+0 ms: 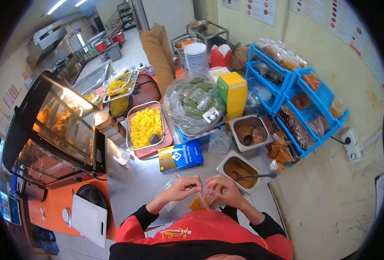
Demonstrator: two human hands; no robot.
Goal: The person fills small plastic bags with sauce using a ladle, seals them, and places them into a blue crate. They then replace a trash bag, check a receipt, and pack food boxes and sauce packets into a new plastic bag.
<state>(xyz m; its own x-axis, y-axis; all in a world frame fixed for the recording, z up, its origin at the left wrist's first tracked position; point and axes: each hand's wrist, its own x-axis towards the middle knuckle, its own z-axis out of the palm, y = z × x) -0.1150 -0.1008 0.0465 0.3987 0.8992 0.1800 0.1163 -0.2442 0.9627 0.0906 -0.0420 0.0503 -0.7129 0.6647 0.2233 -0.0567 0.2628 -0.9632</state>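
Note:
Between my two hands, low in the head view, is a small clear plastic bag [207, 198] with something orange-brown at its lower part. My left hand [185, 188] pinches the bag's top edge from the left, fingers pressed together. On the other side, my right hand [225, 190] grips the bag with curled fingers. Another clear plastic bag [170, 203] lies on the steel table [131, 186] beside my left wrist. Beyond my hands sits a blue and gold box [181, 157]. A metal tub of brown sauce [239, 171] with a ladle is just past my right hand.
A tray of yellow food [146, 128] stands ahead to the left, near a glass warming cabinet [62, 130]. Ahead are a large bag of green packets [195, 104], a yellow box [232, 95] and another metal tub [250, 132]. Blue racks [304, 112] stand right; a white board [90, 220] lies left.

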